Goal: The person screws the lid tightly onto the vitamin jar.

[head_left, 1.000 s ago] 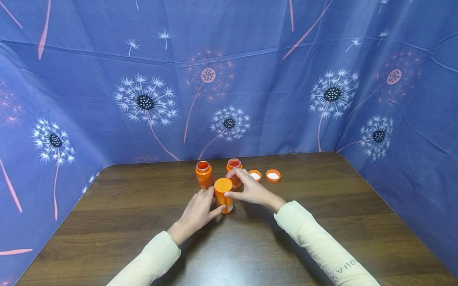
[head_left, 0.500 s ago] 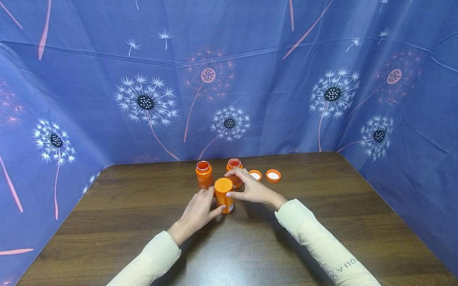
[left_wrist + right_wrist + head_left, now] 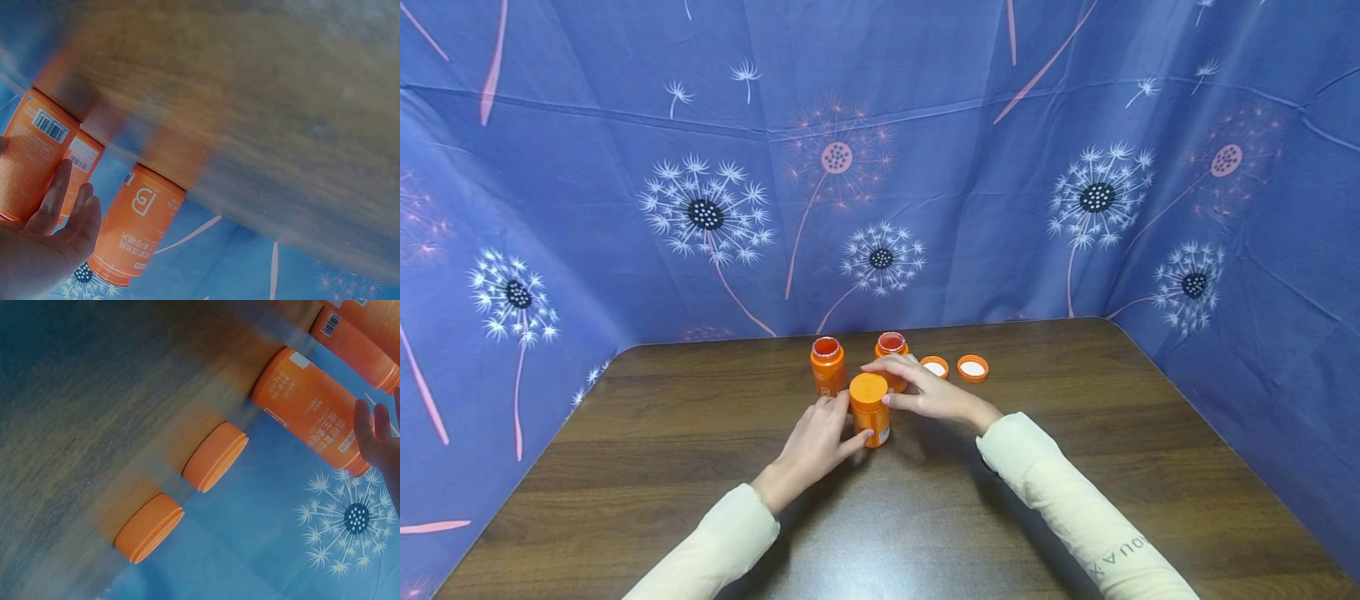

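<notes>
An orange bottle with its orange lid on stands upright on the table, nearest to the person. My left hand holds its body, thumb at the front and fingers at the left side. At the lid's right edge is the thumb of my right hand, while its fingers reach round behind the lid. In the left wrist view, the barcode of the held bottle shows beside the fingers. Two lidless orange bottles, a left one and a right one, stand behind; the right hand partly hides the latter.
Two loose orange lids, a nearer one and a farther one, lie white inside up to the right of the bottles. Behind the brown wooden table hangs a blue cloth with dandelion prints.
My right hand has turned about the lid: its thumb has moved right along the front edge and its fingers left behind it. The left hand and the bottle have stayed put.
</notes>
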Demonstrator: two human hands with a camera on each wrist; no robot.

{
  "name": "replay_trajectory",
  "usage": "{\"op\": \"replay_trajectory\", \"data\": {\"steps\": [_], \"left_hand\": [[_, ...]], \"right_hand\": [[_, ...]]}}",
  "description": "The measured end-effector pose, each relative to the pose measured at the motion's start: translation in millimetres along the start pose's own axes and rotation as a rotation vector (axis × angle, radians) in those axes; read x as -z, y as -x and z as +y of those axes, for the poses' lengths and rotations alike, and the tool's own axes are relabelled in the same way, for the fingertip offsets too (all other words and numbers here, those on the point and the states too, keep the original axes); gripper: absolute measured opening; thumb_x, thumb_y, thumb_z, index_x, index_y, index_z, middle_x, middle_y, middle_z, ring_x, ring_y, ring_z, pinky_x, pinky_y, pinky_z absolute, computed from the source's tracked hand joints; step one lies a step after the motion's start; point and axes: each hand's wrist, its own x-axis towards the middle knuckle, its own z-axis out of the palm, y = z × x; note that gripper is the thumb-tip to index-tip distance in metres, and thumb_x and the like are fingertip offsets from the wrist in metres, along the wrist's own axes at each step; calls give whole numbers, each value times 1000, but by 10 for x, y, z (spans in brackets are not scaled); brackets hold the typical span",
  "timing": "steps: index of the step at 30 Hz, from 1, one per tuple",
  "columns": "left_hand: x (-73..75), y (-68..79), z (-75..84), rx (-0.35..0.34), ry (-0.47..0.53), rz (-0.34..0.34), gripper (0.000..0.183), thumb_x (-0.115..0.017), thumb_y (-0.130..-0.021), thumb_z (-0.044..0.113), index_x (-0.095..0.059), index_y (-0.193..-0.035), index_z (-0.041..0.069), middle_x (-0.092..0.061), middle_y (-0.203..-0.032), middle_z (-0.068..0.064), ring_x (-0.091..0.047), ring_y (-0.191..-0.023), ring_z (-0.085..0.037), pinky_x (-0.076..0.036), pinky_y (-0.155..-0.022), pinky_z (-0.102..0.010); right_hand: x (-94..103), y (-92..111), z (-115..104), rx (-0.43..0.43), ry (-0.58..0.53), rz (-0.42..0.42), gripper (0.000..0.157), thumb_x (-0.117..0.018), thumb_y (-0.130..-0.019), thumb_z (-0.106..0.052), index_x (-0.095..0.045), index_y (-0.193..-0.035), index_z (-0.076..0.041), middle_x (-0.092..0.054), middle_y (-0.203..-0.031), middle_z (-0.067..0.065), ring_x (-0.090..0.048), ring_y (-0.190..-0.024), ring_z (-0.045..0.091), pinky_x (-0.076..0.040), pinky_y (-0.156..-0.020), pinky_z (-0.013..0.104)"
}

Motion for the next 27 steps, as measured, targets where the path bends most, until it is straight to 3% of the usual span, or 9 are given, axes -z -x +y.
{"op": "replay_trajectory", "data": {"steps": [3, 10, 15, 20, 27], "left_hand": [[6, 0, 2, 2, 1, -1, 47, -69, -77, 41, -51, -103, 7, -57, -75, 0, -57, -74, -19, -46, -65, -36], [8, -2, 0, 2, 1, -2, 48, -69, -77, 42, -51, -104, 6, -59, -77, -1, -58, -76, -19, -47, -66, -37], [3, -3, -1, 6, 5, -8, 48, -69, -77, 43, -51, -103, 7, -56, -74, 0, -57, -75, -19, -47, -66, -36], [13, -7, 3, 11, 0, -13, 47, -69, -77, 43, -52, -101, 7, -51, -70, 3, -55, -72, -18, -46, -65, -35], [18, -7, 8, 10, 6, -14, 47, -69, -77, 42, -51, -101, 7, -52, -70, 2, -55, -73, -18, -47, -67, -36]], "right_hand": [[7, -6, 2, 1, -3, -6, 46, -58, -89, -25, -44, -133, -23, -44, -137, -5, -28, -131, 19, -22, -106, 49], [4, -4, 7, -4, 34, 23, 45, -62, -86, -28, -49, -128, -20, -49, -131, -5, -35, -121, 17, -37, -95, 46], [-37, 4, 15, -16, 42, 86, 43, -67, -82, -30, -52, -120, -20, -50, -121, -5, -40, -110, 19, -41, -87, 47], [-94, 15, 11, -58, 17, 139, 42, -69, -79, -34, -51, -116, -24, -50, -116, -5, -40, -108, 28, -38, -87, 48], [-111, 20, 11, -76, 14, 166, 43, -71, -78, -33, -51, -115, -23, -50, -115, -6, -40, -108, 32, -38, -87, 48]]}}
